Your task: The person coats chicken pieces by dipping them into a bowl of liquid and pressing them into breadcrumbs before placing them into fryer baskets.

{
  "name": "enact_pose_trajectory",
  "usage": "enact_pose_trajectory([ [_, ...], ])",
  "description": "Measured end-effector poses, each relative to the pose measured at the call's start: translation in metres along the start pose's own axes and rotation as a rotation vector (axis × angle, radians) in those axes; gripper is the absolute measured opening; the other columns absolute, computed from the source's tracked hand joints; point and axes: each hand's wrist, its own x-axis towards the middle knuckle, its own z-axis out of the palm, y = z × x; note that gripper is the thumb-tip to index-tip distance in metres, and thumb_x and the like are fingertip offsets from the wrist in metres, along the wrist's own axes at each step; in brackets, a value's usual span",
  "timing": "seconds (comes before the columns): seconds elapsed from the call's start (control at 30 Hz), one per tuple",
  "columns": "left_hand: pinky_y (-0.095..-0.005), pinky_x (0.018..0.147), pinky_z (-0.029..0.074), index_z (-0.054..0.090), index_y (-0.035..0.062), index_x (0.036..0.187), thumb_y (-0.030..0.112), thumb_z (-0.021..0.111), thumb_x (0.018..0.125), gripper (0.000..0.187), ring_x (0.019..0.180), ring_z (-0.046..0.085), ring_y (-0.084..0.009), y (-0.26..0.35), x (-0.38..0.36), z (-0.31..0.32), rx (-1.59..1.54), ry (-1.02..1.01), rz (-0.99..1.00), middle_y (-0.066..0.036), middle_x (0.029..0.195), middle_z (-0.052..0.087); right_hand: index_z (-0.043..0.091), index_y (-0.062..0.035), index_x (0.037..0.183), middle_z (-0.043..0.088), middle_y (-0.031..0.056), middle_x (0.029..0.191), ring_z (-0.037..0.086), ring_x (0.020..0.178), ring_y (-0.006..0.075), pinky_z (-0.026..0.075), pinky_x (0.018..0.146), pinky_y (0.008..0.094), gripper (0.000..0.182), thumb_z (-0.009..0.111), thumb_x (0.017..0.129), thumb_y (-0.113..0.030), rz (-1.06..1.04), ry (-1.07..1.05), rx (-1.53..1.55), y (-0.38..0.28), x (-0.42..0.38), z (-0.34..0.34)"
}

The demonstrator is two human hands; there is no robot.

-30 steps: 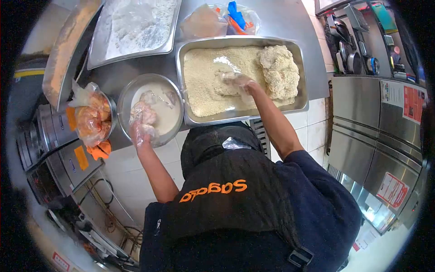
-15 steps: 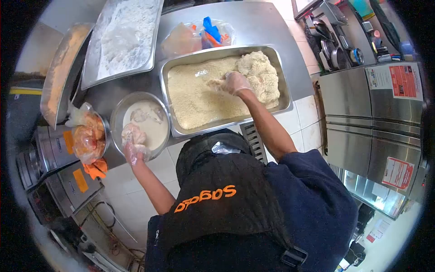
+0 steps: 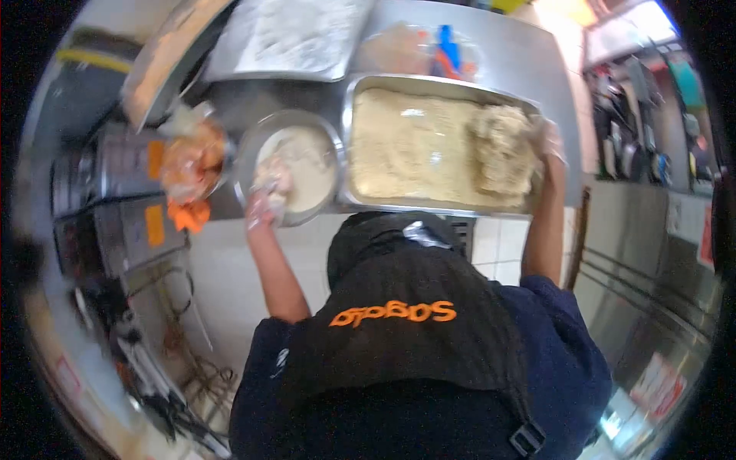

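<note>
The picture is blurred by head motion. My gloved left hand (image 3: 264, 201) grips a wet piece of battered meat at the near rim of a round metal bowl (image 3: 331, 138) that holds pale batter. My gloved right hand (image 3: 549, 142) is at the far right end of a steel tray of breadcrumbs (image 3: 429, 207). It touches the right side of a pile of breaded pieces (image 3: 500, 149). The blur hides whether this hand holds anything.
A bag of orange raw meat (image 3: 192, 157) sits in a bowl left of the batter. Behind are a tray of flour (image 3: 299, 34) and plastic bags (image 3: 429, 46). Steel equipment (image 3: 115, 199) stands at the left and steel cabinet fronts (image 3: 652, 253) at the right.
My right hand has moved from the middle of the crumb tray to its right end by the breaded pile. My left hand stays at the bowl with the meat. The view has swung.
</note>
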Motion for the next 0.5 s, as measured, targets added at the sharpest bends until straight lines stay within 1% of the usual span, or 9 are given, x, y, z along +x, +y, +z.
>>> enact_pose_trajectory([
  [0.03, -0.0302, 0.078, 0.045, 0.050, -0.0033, 0.112, 0.013, 0.059, 0.072, 0.044, 0.090, 0.056, -0.0204, -0.009, 0.009, -0.008, 0.012, -0.006, 0.027, -0.012, 0.102, 0.057, 0.059, -0.0030, 0.094, 0.060, 0.0188, 0.091, 0.058, 0.086, 0.0291, 0.045, 0.074, 0.0382, 0.032, 0.056, 0.076, -0.030, -0.043, -0.022, 0.019, -0.005, 0.004, 0.014],
  [0.1, -0.0293, 0.075, 0.046, 0.051, -0.0046, 0.109, 0.010, 0.058, 0.073, 0.040, 0.088, 0.057, -0.0192, 0.011, -0.010, 0.000, -0.077, -0.020, 0.059, -0.011, 0.101, 0.057, 0.059, -0.0036, 0.094, 0.060, 0.0189, 0.088, 0.059, 0.083, 0.0277, 0.045, 0.073, 0.0362, 0.031, 0.056, 0.077, -0.030, -0.249, 0.424, 0.205, -0.009, 0.012, 0.034],
  [0.17, -0.0284, 0.073, 0.046, 0.053, -0.0058, 0.106, 0.008, 0.057, 0.073, 0.037, 0.086, 0.057, -0.0180, 0.030, -0.028, 0.013, -0.163, -0.066, 0.092, -0.011, 0.100, 0.058, 0.061, -0.0055, 0.098, 0.061, 0.0164, 0.092, 0.059, 0.084, 0.0272, 0.045, 0.076, 0.0360, 0.037, 0.055, 0.076, -0.034, -0.048, 0.075, 0.303, -0.100, -0.016, 0.004],
  [0.2, -0.0275, 0.072, 0.046, 0.054, -0.0055, 0.103, 0.007, 0.056, 0.073, 0.033, 0.084, 0.058, -0.0167, 0.040, -0.034, 0.016, -0.058, -0.070, 0.144, -0.010, 0.098, 0.059, 0.062, -0.0072, 0.095, 0.061, 0.0177, 0.087, 0.060, 0.081, 0.0288, 0.045, 0.076, 0.0381, 0.036, 0.056, 0.075, -0.036, -0.346, 0.268, 0.389, -0.088, 0.018, 0.066],
  [0.3, -0.0267, 0.070, 0.046, 0.058, -0.0037, 0.099, 0.007, 0.055, 0.074, 0.027, 0.080, 0.059, -0.0157, 0.066, -0.044, 0.021, 0.241, -0.100, 0.280, -0.009, 0.095, 0.061, 0.063, -0.0081, 0.085, 0.060, 0.0188, 0.084, 0.058, 0.073, 0.0339, 0.046, 0.072, 0.0396, 0.030, 0.055, 0.073, -0.034, -0.573, 0.207, 0.304, -0.149, 0.033, 0.150],
  [0.33, -0.0269, 0.070, 0.046, 0.059, -0.0023, 0.097, 0.008, 0.055, 0.074, 0.026, 0.079, 0.059, -0.0159, 0.071, -0.046, 0.022, 0.425, -0.130, 0.356, -0.009, 0.093, 0.062, 0.063, -0.0090, 0.087, 0.060, 0.0179, 0.088, 0.058, 0.082, 0.0333, 0.045, 0.076, 0.0402, 0.030, 0.055, 0.073, -0.035, -0.576, 0.146, 0.288, -0.174, 0.035, 0.167],
  [0.37, -0.0269, 0.070, 0.046, 0.059, -0.0023, 0.097, 0.008, 0.055, 0.074, 0.026, 0.079, 0.059, -0.0159, 0.075, -0.044, 0.019, 0.435, -0.116, 0.359, -0.009, 0.093, 0.062, 0.060, -0.0103, 0.096, 0.057, 0.0163, 0.102, 0.052, 0.098, 0.0316, 0.039, 0.086, 0.0427, 0.035, 0.052, 0.075, -0.038, -0.802, 0.389, 0.159, -0.182, 0.044, 0.204],
  [0.47, -0.0294, 0.070, 0.045, 0.060, 0.0004, 0.094, 0.010, 0.056, 0.073, 0.024, 0.076, 0.060, -0.0194, 0.086, -0.043, 0.012, 0.778, -0.084, 0.478, -0.010, 0.088, 0.063, 0.054, -0.0103, 0.104, 0.050, 0.0138, 0.115, 0.043, 0.110, 0.0303, 0.030, 0.095, 0.0450, 0.042, 0.048, 0.077, -0.042, -0.960, 0.473, 0.092, -0.209, 0.034, 0.238],
  [0.5, -0.0309, 0.070, 0.045, 0.060, 0.0004, 0.093, 0.011, 0.057, 0.071, 0.025, 0.076, 0.059, -0.0210, 0.096, -0.048, 0.015, 0.860, -0.104, 0.530, -0.011, 0.087, 0.062, 0.052, -0.0105, 0.108, 0.044, 0.0135, 0.122, 0.041, 0.112, 0.0294, 0.026, 0.098, 0.0453, 0.047, 0.043, 0.078, -0.047, -0.963, 0.295, 0.016, -0.207, 0.010, 0.211],
])
